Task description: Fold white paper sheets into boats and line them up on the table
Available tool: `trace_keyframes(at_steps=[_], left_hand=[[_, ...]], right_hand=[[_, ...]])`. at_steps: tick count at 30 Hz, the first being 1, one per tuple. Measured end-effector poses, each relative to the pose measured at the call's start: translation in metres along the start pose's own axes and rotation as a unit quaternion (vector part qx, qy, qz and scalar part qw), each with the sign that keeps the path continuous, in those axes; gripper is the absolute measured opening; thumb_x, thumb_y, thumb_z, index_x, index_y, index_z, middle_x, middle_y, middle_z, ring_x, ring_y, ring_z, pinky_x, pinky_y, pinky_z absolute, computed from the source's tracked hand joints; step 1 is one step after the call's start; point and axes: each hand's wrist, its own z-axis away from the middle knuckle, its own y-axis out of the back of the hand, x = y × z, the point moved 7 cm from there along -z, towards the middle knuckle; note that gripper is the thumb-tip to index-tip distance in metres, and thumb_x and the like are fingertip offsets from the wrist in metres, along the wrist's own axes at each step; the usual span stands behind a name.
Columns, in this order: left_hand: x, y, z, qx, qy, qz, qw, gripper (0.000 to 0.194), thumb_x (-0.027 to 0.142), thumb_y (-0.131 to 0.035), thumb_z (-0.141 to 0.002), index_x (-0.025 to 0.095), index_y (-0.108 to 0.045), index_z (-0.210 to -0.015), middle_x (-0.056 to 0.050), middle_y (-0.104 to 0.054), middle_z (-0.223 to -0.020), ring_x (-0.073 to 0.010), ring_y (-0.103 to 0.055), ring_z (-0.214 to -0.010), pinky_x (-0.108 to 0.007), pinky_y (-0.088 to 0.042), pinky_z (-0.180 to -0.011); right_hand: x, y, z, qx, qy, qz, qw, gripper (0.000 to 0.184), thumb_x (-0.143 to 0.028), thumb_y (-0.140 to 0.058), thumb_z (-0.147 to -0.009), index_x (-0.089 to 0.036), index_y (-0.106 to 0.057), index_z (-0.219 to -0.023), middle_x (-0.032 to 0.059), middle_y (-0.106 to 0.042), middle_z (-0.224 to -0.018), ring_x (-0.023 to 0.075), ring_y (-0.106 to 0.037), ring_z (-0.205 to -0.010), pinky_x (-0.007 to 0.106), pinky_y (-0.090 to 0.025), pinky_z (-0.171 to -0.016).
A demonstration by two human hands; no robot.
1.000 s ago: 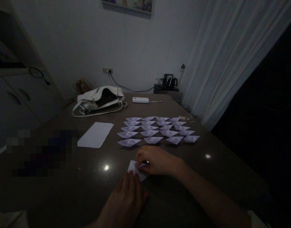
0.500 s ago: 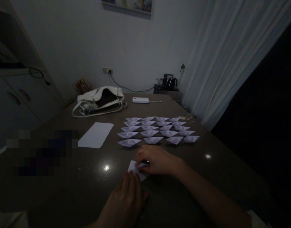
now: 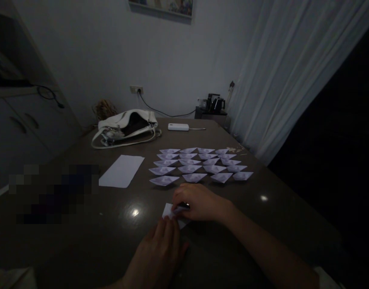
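A small piece of folded white paper (image 3: 167, 209) lies on the dark table in front of me, partly covered by both hands. My left hand (image 3: 157, 249) rests on its near edge, fingers stretched out flat and thumb apart on the table side. From the right, my right hand (image 3: 199, 202) pinches a fold of the paper between thumb and fingers; the exact shape of that fold is hidden. Just beyond my hands, several folded paper boats (image 3: 194, 178) stand in rows. Further left lies a flat stack of white paper sheets (image 3: 122, 171).
A white handbag (image 3: 124, 122) sits at the far left of the table (image 3: 247, 224), and a white power bank (image 3: 178, 127) with a short cable lies at the back. Small light scraps (image 3: 234, 149) lie near the right edge. Beyond it hangs a white curtain (image 3: 262, 80).
Both hands stay at the same spot on the paper. Only a slight shift of the fingers shows, and the fold under my right fingers looks a little more raised.
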Motion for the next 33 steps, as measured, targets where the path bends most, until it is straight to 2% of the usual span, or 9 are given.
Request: trace_keyframes(at_steps=[7,12,22,33], left_hand=[[-0.0018,-0.0039,-0.0003,-0.032,0.021,0.028,0.999,0.035,0.025,-0.054,-0.091,0.004,-0.065,-0.116,-0.024,-0.068,-0.112,-0.0334,-0.067,-0.101,-0.039,-0.061,-0.075],[-0.0022,-0.0024,-0.0001,-0.023,0.028,0.032,0.999,0.034,0.023,-0.055,-0.089,0.002,-0.065,-0.115,-0.027,-0.068,-0.11,-0.0346,-0.068,-0.097,-0.041,-0.061,-0.073],[-0.0033,-0.0057,0.0001,-0.055,0.04,0.058,0.996,0.037,0.025,-0.051,-0.092,0.001,-0.062,-0.119,-0.027,-0.065,-0.116,-0.0354,-0.066,-0.103,-0.042,-0.06,-0.077],[-0.0001,-0.0036,-0.0008,-0.036,0.017,0.041,0.998,0.035,0.024,-0.051,-0.092,0.002,-0.066,-0.114,-0.026,-0.067,-0.113,-0.0352,-0.066,-0.102,-0.043,-0.059,-0.079]], right_hand=[[0.0004,0.0012,-0.001,0.001,-0.006,0.009,1.0,0.028,-0.019,-0.068,-0.077,-0.016,-0.067,-0.105,0.0046,-0.069,-0.097,0.0182,-0.058,-0.091,0.027,-0.042,-0.075],[-0.0017,-0.001,-0.0029,-0.004,-0.006,0.028,1.0,0.026,-0.017,-0.065,-0.079,-0.016,-0.067,-0.105,0.0058,-0.068,-0.098,0.019,-0.058,-0.093,0.027,-0.042,-0.076],[-0.0058,-0.0012,-0.0023,-0.015,-0.009,0.052,0.999,0.021,-0.018,-0.063,-0.08,-0.017,-0.068,-0.101,0.0058,-0.065,-0.097,0.0193,-0.057,-0.092,0.027,-0.041,-0.074],[-0.0046,-0.0035,-0.0024,-0.025,-0.017,0.05,0.998,0.025,-0.019,-0.06,-0.083,-0.018,-0.069,-0.107,0.0072,-0.065,-0.101,0.0196,-0.059,-0.093,0.028,-0.043,-0.075]])
